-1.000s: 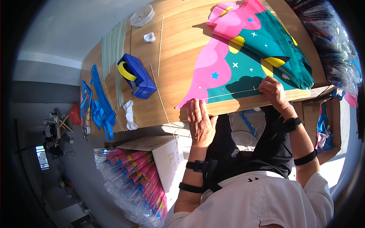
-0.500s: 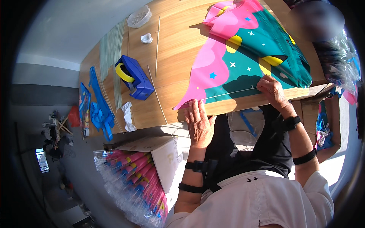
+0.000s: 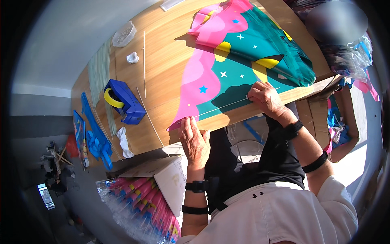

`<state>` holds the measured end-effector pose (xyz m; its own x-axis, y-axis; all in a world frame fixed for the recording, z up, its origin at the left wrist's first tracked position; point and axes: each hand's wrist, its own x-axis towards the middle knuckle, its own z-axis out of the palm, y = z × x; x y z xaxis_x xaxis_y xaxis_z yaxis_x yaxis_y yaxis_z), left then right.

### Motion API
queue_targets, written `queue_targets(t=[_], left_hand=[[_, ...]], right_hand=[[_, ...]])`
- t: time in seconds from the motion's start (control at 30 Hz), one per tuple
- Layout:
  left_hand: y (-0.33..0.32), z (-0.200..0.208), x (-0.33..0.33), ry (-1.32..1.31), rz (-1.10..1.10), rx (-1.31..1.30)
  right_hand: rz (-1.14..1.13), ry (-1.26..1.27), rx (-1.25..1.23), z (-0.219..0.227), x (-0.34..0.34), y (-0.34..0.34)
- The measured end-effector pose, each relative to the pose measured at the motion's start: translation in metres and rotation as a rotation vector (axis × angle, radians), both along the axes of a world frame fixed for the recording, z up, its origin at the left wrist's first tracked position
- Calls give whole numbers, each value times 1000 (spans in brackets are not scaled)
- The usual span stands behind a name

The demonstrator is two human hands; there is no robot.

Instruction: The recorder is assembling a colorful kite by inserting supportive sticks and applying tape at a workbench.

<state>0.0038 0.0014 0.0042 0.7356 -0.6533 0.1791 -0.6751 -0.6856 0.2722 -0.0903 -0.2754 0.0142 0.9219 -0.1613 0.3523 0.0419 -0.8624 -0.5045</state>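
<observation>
A thin printed sheet (image 3: pixel 239 77), pink and green with stars and yellow shapes, lies along the table's near edge, its far part loosely folded. A slender white rod (image 3: pixel 221 106) lies along its near edge. My left hand (image 3: pixel 195 142) rests with fingers stretched flat on the sheet's pointed left corner, by the rod's left end. Further right, my right hand (image 3: pixel 266 99) pinches the rod, with a small white piece at its fingertips. The rod's right end sticks out beyond those fingers.
A blue tape dispenser (image 3: pixel 132 107) with yellow tape stands on the wooden table (image 3: pixel 162 81). Several pale rods (image 3: pixel 99 73), a white tub (image 3: pixel 124 34) and blue ribbon (image 3: pixel 97 142) lie left. Below are bundled pink packages (image 3: pixel 142 203); an open carton (image 3: pixel 345 122) stands right.
The whole view has shifted, so the table's things sit further left. My right hand has slid slightly left along the rod, whose end now shows past it. My left hand stays at the corner.
</observation>
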Motion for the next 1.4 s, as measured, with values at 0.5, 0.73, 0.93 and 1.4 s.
queue_targets(t=[0.5, 0.73, 0.93, 1.4], left_hand=[[-3, -1, -2, -14, 5, 43], [-3, 1, -2, 0, 6, 49], [-4, 0, -2, -11, 12, 42], [-8, 7, -6, -29, -2, 62]], right_hand=[[1, 11, -2, -7, 27, 42], [-3, 4, 8, -6, 27, 44], [-24, -24, 32, -8, 27, 45], [-85, -39, 101, -14, 26, 44]])
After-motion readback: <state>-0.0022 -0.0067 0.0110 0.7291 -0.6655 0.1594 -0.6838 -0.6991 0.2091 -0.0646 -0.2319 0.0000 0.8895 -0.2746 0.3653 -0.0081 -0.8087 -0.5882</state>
